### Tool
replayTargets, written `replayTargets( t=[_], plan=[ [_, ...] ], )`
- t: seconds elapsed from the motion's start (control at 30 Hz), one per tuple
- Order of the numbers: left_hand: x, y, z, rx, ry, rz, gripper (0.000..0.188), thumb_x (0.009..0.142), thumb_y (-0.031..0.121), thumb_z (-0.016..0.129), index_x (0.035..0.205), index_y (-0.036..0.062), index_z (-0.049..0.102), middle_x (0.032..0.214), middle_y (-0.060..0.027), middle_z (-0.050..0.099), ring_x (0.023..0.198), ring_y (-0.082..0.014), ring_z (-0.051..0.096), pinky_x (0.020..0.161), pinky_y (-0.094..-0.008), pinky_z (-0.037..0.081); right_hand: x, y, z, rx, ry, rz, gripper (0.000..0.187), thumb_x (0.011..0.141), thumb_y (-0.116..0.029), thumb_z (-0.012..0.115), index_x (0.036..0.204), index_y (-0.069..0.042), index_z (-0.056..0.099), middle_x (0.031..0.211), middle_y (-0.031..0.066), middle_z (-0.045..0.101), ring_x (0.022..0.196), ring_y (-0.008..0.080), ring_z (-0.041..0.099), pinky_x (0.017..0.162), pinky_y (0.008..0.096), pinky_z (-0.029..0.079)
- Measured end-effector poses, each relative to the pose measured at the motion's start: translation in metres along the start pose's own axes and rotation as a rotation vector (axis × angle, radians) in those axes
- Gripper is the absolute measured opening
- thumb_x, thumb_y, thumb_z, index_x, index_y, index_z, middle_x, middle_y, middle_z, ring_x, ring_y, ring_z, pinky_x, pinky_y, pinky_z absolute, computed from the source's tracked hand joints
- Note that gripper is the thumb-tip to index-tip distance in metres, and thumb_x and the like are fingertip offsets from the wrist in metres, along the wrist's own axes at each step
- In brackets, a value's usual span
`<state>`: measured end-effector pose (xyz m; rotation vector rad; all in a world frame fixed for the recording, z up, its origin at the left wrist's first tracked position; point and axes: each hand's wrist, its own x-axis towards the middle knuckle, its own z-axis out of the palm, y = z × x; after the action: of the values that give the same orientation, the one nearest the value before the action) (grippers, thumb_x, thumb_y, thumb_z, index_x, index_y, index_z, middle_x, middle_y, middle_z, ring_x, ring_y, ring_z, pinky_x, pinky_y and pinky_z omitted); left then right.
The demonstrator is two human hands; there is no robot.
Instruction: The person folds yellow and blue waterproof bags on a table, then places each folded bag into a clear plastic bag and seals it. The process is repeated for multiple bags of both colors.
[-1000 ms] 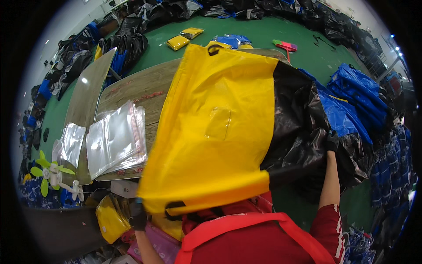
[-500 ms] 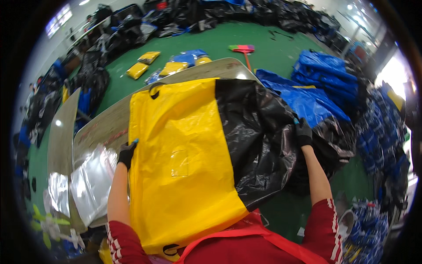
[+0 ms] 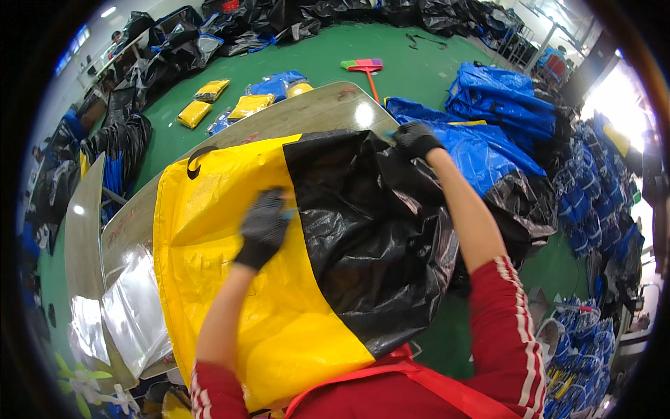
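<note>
A large yellow-and-black plastic bag (image 3: 223, 279) lies spread over a grey worktable (image 3: 314, 112) in front of me. My left hand (image 3: 264, 227), in a dark glove, lies on the bag where the yellow part meets the black part (image 3: 370, 237). It is blurred, so its grip is unclear. My right hand (image 3: 417, 140), also gloved, grips the far right corner of the black part at the table's edge. Both sleeves are red with white stripes.
Clear plastic sleeves (image 3: 132, 314) lie stacked at the table's left end. Blue bags (image 3: 502, 105) pile up to the right, black bags (image 3: 293, 17) along the back wall. Folded yellow and blue bags (image 3: 244, 98) and a broom (image 3: 364, 68) lie on the green floor.
The bag was held up, then laid flat on the table. My left hand has moved from the yellow edge to the bag's middle; my right hand has moved up to the far black corner.
</note>
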<state>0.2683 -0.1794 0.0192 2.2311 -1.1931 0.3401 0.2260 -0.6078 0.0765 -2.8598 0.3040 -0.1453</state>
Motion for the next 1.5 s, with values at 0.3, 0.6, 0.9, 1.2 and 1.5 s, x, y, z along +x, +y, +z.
replayTargets(
  t=[0.3, 0.6, 0.9, 1.2, 1.5],
  plan=[
    [0.055, 0.053, 0.110, -0.071, -0.181, 0.095, 0.058, 0.089, 0.042, 0.053, 0.138, 0.0123, 0.046, 0.147, -0.0151, 0.038, 0.139, -0.0379, 0.027, 0.115, -0.0517, 0.016, -0.030, -0.067, 0.085, 0.282, -0.377, -0.147, 0.054, 0.082, -0.053, 0.062, 0.106, -0.005, 0.068, 0.099, 0.0233, 0.067, 0.096, 0.0409, 0.063, 0.082, 0.0428, 0.048],
    [0.055, 0.050, 0.120, -0.200, -0.132, 0.101, 0.058, 0.086, 0.038, 0.057, 0.133, 0.0058, 0.050, 0.145, -0.0170, 0.040, 0.135, -0.0383, 0.032, 0.115, -0.0469, 0.021, 0.049, -0.034, -0.043, -0.391, 0.381, -0.105, 0.037, 0.087, -0.041, 0.052, 0.088, -0.011, 0.073, 0.089, 0.0150, 0.070, 0.081, 0.0340, 0.068, 0.074, 0.0450, 0.053],
    [-0.059, 0.216, 0.067, -0.342, -0.570, 0.432, 0.062, 0.074, 0.037, 0.066, 0.127, 0.0086, 0.053, 0.132, -0.0210, 0.047, 0.129, -0.0411, 0.034, 0.112, -0.0492, 0.022, 0.071, -0.062, -0.009, -0.105, 0.682, 0.108, 0.031, 0.092, -0.033, 0.049, 0.108, -0.010, 0.063, 0.104, 0.0208, 0.065, 0.092, 0.0402, 0.062, 0.081, 0.0493, 0.049],
    [-0.051, 0.131, 0.027, -0.771, -0.469, -0.017, 0.054, 0.081, 0.044, 0.063, 0.117, 0.0041, 0.059, 0.122, -0.0200, 0.058, 0.115, -0.0356, 0.053, 0.101, -0.0415, 0.041, 0.007, -0.139, -0.053, -0.273, 0.810, -0.197, 0.033, 0.083, -0.019, 0.055, 0.112, -0.005, 0.058, 0.101, 0.0239, 0.059, 0.091, 0.0378, 0.058, 0.081, 0.0481, 0.047],
    [-0.066, -0.262, -0.117, -0.087, 0.006, -1.339, 0.086, 0.081, 0.068, 0.059, 0.129, -0.0037, 0.052, 0.124, -0.0174, 0.061, 0.110, -0.0324, 0.058, 0.094, -0.0381, 0.046, -0.078, -0.144, 0.045, -0.455, -0.106, -0.086, 0.063, 0.084, -0.031, 0.063, 0.141, -0.012, 0.041, 0.121, 0.0165, 0.054, 0.104, 0.0333, 0.058, 0.085, 0.0449, 0.049]
  ],
)
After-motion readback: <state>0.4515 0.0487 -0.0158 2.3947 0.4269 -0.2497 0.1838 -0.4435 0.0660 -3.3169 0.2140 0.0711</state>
